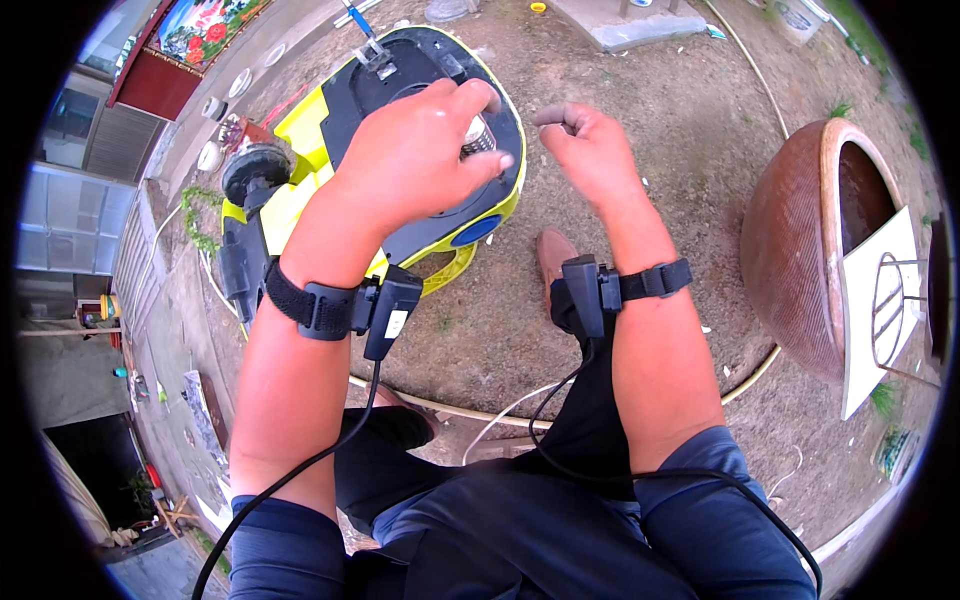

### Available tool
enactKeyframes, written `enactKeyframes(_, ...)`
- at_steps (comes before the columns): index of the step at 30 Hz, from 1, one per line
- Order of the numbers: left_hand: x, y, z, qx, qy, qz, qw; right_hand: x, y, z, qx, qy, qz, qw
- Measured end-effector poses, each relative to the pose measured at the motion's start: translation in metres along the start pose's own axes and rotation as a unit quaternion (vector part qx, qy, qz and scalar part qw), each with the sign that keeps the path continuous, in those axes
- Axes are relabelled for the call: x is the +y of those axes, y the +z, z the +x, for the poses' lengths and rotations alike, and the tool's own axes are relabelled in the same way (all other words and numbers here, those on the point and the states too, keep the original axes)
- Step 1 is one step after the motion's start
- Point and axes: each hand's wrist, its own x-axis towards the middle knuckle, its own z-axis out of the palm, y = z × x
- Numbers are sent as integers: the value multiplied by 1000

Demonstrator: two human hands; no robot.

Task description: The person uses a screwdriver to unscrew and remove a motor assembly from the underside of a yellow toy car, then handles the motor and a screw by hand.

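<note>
A yellow and black machine (pixel 300 130), with a black wheel (pixel 255 178) and a blue oval patch (pixel 476 231), lies on the ground in front of me. My left hand (pixel 420 150) is over its dark surface, thumb and forefinger spread apart. Between them shows a metal coil spring (pixel 478 138); whether the hand touches it I cannot tell. To the right, just past the machine's edge, is my right hand (pixel 590 150), its fingers curled in towards the thumb. What lies inside that curl, if anything, is hidden. Both wrists wear a strapped black device with a cable.
A large brown clay pot (pixel 790 240) stands at the right, with a white board (pixel 875 310) and a metal rack (pixel 890 300) against it. A pale hose (pixel 750 380) winds across the dirt. At the top lies a concrete slab (pixel 625 25).
</note>
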Motion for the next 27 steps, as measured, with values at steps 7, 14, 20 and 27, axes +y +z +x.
enactKeyframes(7,-1,-14,-1,36,-49,-45,997,-2,1,-1,-7,13,3,1000)
enactKeyframes(14,-6,-50,-10,102,-85,-79,988,4,0,1,-20,24,6,1000)
enactKeyframes(20,-12,-61,-20,131,-93,-75,984,1,4,-2,-80,35,-47,995)
enactKeyframes(27,-16,-58,-39,148,-94,-71,982,-1,11,-3,-83,38,-59,994)
